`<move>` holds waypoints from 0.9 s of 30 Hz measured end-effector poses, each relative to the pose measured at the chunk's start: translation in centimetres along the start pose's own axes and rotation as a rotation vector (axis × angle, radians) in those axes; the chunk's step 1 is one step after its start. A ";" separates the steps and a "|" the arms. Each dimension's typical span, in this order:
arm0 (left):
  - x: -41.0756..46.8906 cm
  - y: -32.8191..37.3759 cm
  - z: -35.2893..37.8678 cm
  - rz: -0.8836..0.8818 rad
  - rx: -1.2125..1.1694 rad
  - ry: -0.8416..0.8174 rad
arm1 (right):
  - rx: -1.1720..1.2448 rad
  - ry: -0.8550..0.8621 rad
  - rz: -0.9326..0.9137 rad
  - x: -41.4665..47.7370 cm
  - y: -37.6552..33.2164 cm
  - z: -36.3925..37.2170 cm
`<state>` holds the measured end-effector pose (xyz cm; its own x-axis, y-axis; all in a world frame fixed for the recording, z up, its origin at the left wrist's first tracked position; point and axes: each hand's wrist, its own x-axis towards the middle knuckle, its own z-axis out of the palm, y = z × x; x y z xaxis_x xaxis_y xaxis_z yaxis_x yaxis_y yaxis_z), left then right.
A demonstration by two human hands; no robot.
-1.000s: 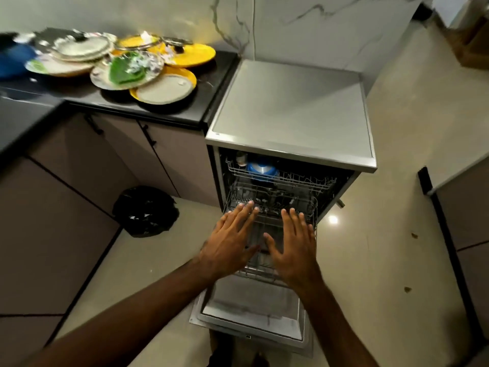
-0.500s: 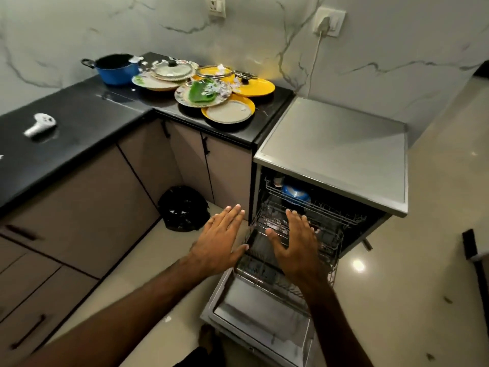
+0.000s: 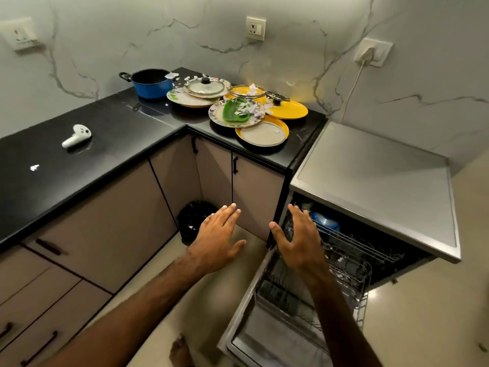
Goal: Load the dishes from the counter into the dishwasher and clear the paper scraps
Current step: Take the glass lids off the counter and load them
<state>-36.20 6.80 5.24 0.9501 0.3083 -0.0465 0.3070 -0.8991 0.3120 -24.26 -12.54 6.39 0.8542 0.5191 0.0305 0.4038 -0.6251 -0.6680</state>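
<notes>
Dirty dishes crowd the black counter [image 3: 111, 133] at the back: a blue pot [image 3: 151, 83], a glass lid [image 3: 205, 86] on stacked plates, a patterned plate holding a green dish [image 3: 234, 112] and paper scraps [image 3: 250, 108], and yellow plates [image 3: 262, 133]. The dishwasher [image 3: 370, 186] stands open at the right with its lower rack [image 3: 344, 271] pulled out over the door. A blue item [image 3: 324, 221] sits inside. My left hand [image 3: 218, 238] hovers with straight fingers over the floor. My right hand [image 3: 300, 239] hovers the same way at the rack's left edge. Neither holds anything.
A white controller [image 3: 76, 136] and a small paper scrap [image 3: 34, 168] lie on the left counter. A black rubbish bag [image 3: 193, 221] sits on the floor in the cabinet corner. A plugged cable [image 3: 354, 88] runs down the marble wall behind the dishwasher.
The view has swung left and up, bringing the counter and dishes into sight. Both hands have lifted off the rack and shifted left, staying flat and empty.
</notes>
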 end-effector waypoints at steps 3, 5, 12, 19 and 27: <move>1.5 -4.4 -2.3 0.043 -0.035 0.004 | 0.017 0.026 0.011 2.8 -3.3 2.0; 2.4 -7.3 -3.9 0.066 -0.057 0.018 | 0.022 0.050 0.015 4.4 -5.1 3.5; 5.1 -16.4 -8.2 0.102 -0.063 0.032 | 0.045 0.089 0.044 9.1 -11.0 8.6; 9.7 -19.9 -9.7 0.111 -0.099 0.005 | 0.026 0.105 0.062 12.6 -13.6 10.4; 17.2 -20.2 -10.3 0.174 -0.114 -0.096 | 0.077 0.146 0.147 20.5 -13.2 10.9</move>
<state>-26.61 33.50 7.92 0.9907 0.1158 -0.0712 0.1352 -0.8937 0.4277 -15.62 12.73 7.74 0.9426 0.3323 0.0322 0.2500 -0.6387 -0.7277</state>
